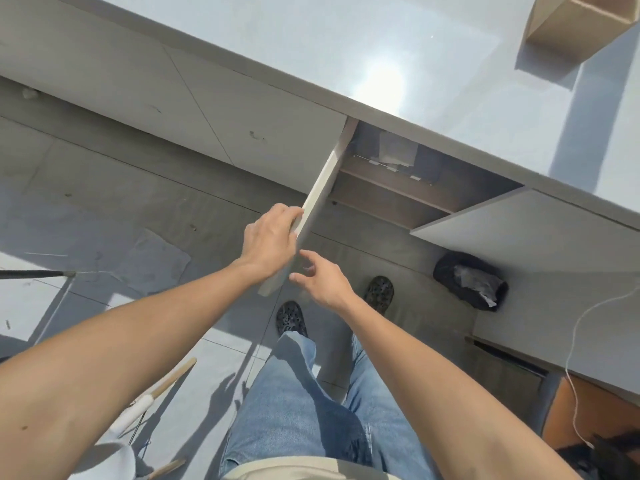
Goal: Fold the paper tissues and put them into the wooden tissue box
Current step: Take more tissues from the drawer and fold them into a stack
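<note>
left hand (268, 242) grips edge of open cabinet door (313, 206); right hand (320, 278) loose, fingers spread, holding nothing.
wooden tissue box (575, 24) sits on countertop (346, 46), far corner; paper (396, 150) on shelf inside cabinet.

One head-worn camera looks steeply down past the counter (433, 64) toward the floor (104, 188).

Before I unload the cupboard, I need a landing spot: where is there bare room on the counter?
The countertop is bare from its front edge back, across the sun glare; only the wooden box fills the far right corner. The open cupboard is cramped: papers sit on its shelf. The left hand grips the door, and the right hand hovers beside it.
</note>
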